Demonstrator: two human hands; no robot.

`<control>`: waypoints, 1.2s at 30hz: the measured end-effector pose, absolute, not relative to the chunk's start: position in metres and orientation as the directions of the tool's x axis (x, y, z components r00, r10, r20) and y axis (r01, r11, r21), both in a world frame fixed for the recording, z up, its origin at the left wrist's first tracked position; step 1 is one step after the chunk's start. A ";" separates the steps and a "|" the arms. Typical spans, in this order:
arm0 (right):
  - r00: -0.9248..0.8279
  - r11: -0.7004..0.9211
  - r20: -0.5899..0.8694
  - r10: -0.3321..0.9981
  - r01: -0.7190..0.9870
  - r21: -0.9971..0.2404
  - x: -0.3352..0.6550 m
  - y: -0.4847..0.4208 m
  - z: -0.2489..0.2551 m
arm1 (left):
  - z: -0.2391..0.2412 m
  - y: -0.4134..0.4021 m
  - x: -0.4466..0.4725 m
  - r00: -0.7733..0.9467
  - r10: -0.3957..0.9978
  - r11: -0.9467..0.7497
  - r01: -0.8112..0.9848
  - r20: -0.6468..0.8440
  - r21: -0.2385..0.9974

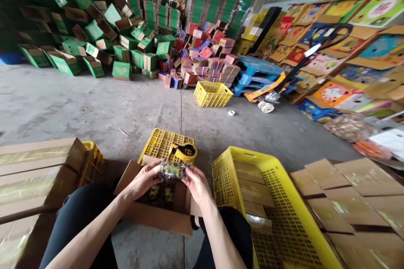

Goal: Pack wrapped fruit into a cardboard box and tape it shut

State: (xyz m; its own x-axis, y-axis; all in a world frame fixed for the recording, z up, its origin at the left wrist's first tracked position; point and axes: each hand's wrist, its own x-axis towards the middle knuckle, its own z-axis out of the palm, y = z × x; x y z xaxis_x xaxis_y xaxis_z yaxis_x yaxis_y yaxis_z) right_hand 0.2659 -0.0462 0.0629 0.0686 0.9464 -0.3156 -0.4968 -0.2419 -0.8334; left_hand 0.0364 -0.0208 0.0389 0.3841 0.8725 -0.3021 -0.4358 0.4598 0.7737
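Note:
A small clear plastic packet [173, 170] with yellow-green contents is stretched between my two hands. My left hand [147, 180] pinches its left end, and my right hand [196, 181] pinches the right end. What exactly the packet contains is too small to tell. Below it stands an open cardboard box [158, 217] with its flaps spread, between my knees. Several similar packets [159, 196] lie inside, partly hidden by my hands and the held packet. Just beyond the box, a yellow and black tape dispenser [185, 151] rests on an upturned yellow crate [162, 142].
To my right, a yellow crate [284, 176] holds several cardboard boxes, with more taped boxes [353, 193] beside it. Stacked cartons [34, 168] stand on my left. Farther off are another yellow crate [213, 94], a pallet jack [271, 88] and heaped green boxes [121, 70].

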 end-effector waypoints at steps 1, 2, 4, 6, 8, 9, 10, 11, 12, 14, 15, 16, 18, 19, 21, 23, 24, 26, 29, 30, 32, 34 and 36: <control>0.064 -0.241 -0.311 0.948 -0.492 -0.837 0.266 -0.046 0.063 | 0.040 -0.022 0.037 0.416 0.868 0.448 -0.426 -0.270 0.786; 0.057 -0.241 -0.306 0.950 -0.488 -0.839 0.266 -0.046 0.062 | 0.041 -0.023 0.037 0.446 0.862 0.438 -0.418 -0.241 0.796; 0.044 -0.242 -0.300 0.953 -0.486 -0.840 0.265 -0.046 0.062 | 0.043 -0.024 0.037 0.481 0.850 0.431 -0.405 -0.213 0.806; 0.042 -0.240 -0.298 0.954 -0.490 -0.838 0.264 -0.046 0.062 | 0.042 -0.024 0.037 0.482 0.848 0.433 -0.394 -0.219 0.811; 0.044 -0.233 -0.291 0.956 -0.491 -0.839 0.263 -0.046 0.063 | 0.041 -0.023 0.037 0.472 0.850 0.438 -0.383 -0.235 0.813; 0.042 -0.230 -0.285 0.958 -0.485 -0.844 0.263 -0.046 0.064 | 0.040 -0.022 0.036 0.462 0.853 0.439 -0.381 -0.244 0.814; 0.037 -0.228 -0.278 0.960 -0.473 -0.851 0.262 -0.046 0.064 | 0.039 -0.022 0.037 0.450 0.857 0.439 -0.383 -0.250 0.813; 0.031 -0.229 -0.273 0.961 -0.457 -0.859 0.262 -0.046 0.064 | 0.039 -0.022 0.037 0.436 0.863 0.437 -0.388 -0.256 0.811; 0.028 -0.236 -0.277 0.961 -0.441 -0.866 0.261 -0.047 0.064 | 0.038 -0.022 0.037 0.422 0.869 0.435 -0.396 -0.260 0.809; 0.032 -0.266 -0.307 0.951 -0.417 -0.869 0.261 -0.048 0.063 | 0.038 -0.023 0.038 0.397 0.878 0.432 -0.411 -0.268 0.803; 0.035 -0.284 -0.326 0.945 -0.409 -0.867 0.261 -0.048 0.062 | 0.038 -0.023 0.038 0.388 0.880 0.431 -0.413 -0.273 0.802; 0.035 -0.299 -0.341 0.940 -0.403 -0.865 0.261 -0.049 0.061 | 0.039 -0.024 0.038 0.381 0.882 0.430 -0.413 -0.276 0.803; 0.029 -0.312 -0.349 0.937 -0.386 -0.868 0.261 -0.050 0.060 | 0.038 -0.024 0.038 0.372 0.885 0.428 -0.408 -0.281 0.807; 0.028 -0.309 -0.344 0.939 -0.377 -0.873 0.261 -0.050 0.059 | 0.038 -0.024 0.038 0.371 0.885 0.427 -0.403 -0.283 0.809; 0.033 -0.299 -0.333 0.942 -0.366 -0.881 0.262 -0.050 0.059 | 0.037 -0.024 0.037 0.374 0.884 0.426 -0.396 -0.281 0.813; 0.041 -0.292 -0.328 0.944 -0.362 -0.886 0.263 -0.050 0.059 | 0.035 -0.024 0.037 0.383 0.882 0.424 -0.391 -0.275 0.817; 0.044 -0.287 -0.324 0.945 -0.360 -0.888 0.263 -0.050 0.059 | 0.034 -0.023 0.036 0.388 0.881 0.423 -0.389 -0.271 0.818; 0.050 -0.276 -0.313 0.948 -0.357 -0.892 0.264 -0.049 0.058 | 0.032 -0.023 0.036 0.405 0.877 0.422 -0.391 -0.259 0.818; 0.086 -0.248 -0.298 0.951 -0.367 -0.897 0.264 -0.049 0.055 | 0.030 -0.021 0.037 0.428 0.868 0.433 -0.403 -0.251 0.806; 0.101 -0.237 -0.293 0.951 -0.372 -0.897 0.264 -0.048 0.054 | 0.030 -0.021 0.038 0.426 0.866 0.444 -0.409 -0.263 0.798; 0.119 -0.220 -0.283 0.952 -0.381 -0.898 0.264 -0.047 0.054 | 0.030 -0.019 0.039 0.416 0.854 0.482 -0.413 -0.311 0.773; 0.117 -0.210 -0.273 0.955 -0.383 -0.900 0.264 -0.047 0.056 | 0.029 -0.017 0.039 0.420 0.825 0.545 -0.410 -0.379 0.731; 0.106 -0.203 -0.261 0.959 -0.382 -0.901 0.265 -0.046 0.058 | 0.028 -0.016 0.037 0.459 0.768 0.625 -0.386 -0.446 0.679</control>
State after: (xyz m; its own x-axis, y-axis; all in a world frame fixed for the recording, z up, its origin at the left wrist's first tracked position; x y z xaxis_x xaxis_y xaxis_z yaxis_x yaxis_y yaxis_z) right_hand 0.2651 -0.0460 0.0575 0.1064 0.9594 -0.2613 -0.3825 -0.2031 -0.9014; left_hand 0.0372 -0.0155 0.0277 0.4587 0.7684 -0.4463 -0.3859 0.6247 0.6788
